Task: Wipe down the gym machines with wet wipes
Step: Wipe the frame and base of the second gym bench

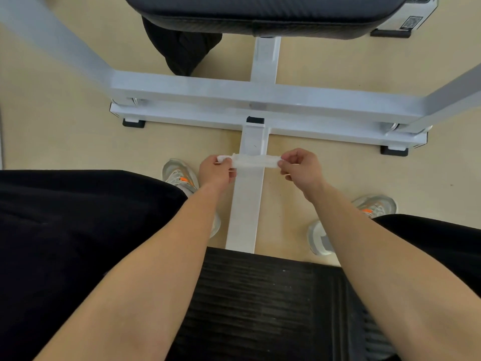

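A folded white wet wipe [253,161] is stretched sideways between both hands, above the white centre beam [247,204] of the gym machine's frame. My left hand [217,171] pinches its left end, and a bit of wipe sticks out past the fingers. My right hand [302,168] pinches the right end with curled fingers. The white crossbar [208,92] runs across the frame beyond the hands. A black padded seat [265,15] sits at the top of the view, and a black ribbed pad [260,295] lies below between my forearms.
Black fabric [182,52] hangs under the top pad. Two grey shoes with orange marks [179,175] [374,208] stand on the beige floor on either side of the centre beam. White frame arms [52,40] slant up at the left and right. Black rubber feet [394,150] hold the base.
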Motion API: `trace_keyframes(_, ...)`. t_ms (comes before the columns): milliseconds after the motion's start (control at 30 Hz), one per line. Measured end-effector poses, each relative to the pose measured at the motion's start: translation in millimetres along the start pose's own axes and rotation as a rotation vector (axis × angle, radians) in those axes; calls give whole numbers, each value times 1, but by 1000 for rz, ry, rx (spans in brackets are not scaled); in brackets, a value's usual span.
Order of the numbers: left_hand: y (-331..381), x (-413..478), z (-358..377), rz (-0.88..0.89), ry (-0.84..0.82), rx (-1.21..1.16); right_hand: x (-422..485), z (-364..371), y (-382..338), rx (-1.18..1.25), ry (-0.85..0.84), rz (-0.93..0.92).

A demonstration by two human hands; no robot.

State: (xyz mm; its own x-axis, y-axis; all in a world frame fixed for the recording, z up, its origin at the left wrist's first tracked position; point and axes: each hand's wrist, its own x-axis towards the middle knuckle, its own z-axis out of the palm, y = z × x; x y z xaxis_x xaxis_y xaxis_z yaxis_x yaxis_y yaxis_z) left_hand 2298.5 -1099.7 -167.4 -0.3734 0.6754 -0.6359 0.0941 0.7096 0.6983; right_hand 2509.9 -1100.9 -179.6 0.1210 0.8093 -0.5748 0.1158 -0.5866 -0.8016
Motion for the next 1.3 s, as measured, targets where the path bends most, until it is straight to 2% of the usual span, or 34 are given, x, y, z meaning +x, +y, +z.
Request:
trace_keyframes(200,-17,13,-1,3,3,85,7,10,19,-85,116,23)
trace_keyframes(367,-22,18,10,95,-70,274,10,32,26,-288,72,-54)
trace_keyframes(500,-22,29,10,242,-27,507,12,49,24,-417,56,-112)
trace_keyframes(633,-32,37,12,318,-95,676,6,60,26,-550,-53,-198)
trace_keyframes(733,-43,38,15,313,-163,711,-2,65,33,-727,-141,-267)
trace_keyframes(900,-52,40,19,339,-33,666,-4,66,44,-1013,-55,-304)
trace_keyframes(1167,-44,42,28,289,-8,632,6,85,30,-868,18,-100)
trace_keyframes(1300,-39,47,35,257,0,623,7,93,28,-786,82,-66)
